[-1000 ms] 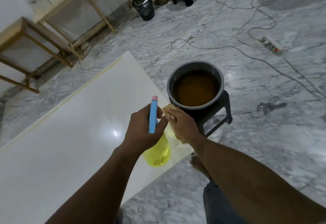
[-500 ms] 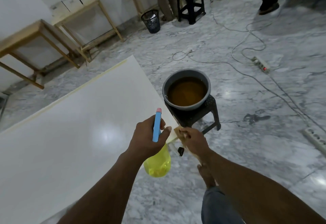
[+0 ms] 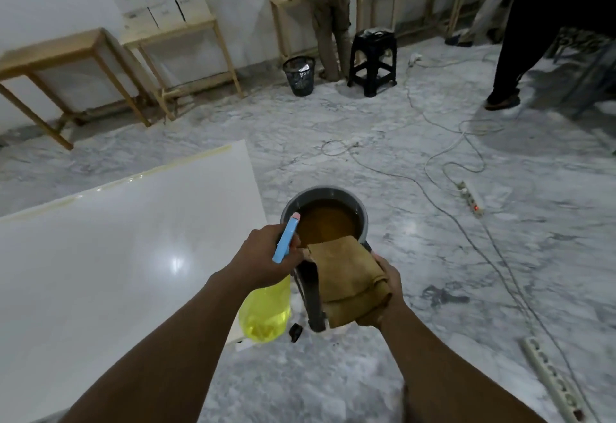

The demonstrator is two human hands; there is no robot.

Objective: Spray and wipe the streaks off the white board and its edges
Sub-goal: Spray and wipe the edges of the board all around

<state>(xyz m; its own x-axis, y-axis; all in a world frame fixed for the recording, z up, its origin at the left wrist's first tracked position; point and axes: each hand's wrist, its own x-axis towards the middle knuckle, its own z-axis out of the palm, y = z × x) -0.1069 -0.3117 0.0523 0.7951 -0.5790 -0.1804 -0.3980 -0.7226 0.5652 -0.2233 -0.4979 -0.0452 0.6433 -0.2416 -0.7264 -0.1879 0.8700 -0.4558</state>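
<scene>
The glossy white board [image 3: 110,252] lies flat at the left, a yellowish strip along its far edge. My left hand [image 3: 266,259] grips a spray bottle [image 3: 266,312] with a yellow body and a blue trigger head, just off the board's right edge. My right hand [image 3: 386,286] holds a folded tan cloth [image 3: 346,282] in front of me, over the near side of a grey bucket [image 3: 361,212] of brown water. The bucket stands on a black stool, mostly hidden by the cloth.
White cables and a power strip [image 3: 470,197] cross the marble floor at right; another strip [image 3: 553,382] lies near my right arm. Wooden tables [image 3: 56,52] line the far wall. A black bin [image 3: 300,76], a black stool [image 3: 373,62] and two standing persons are at the back.
My right hand has lifted the cloth off the board's corner and now holds it spread over the bucket's near side. My view has tilted up, showing more of the room.
</scene>
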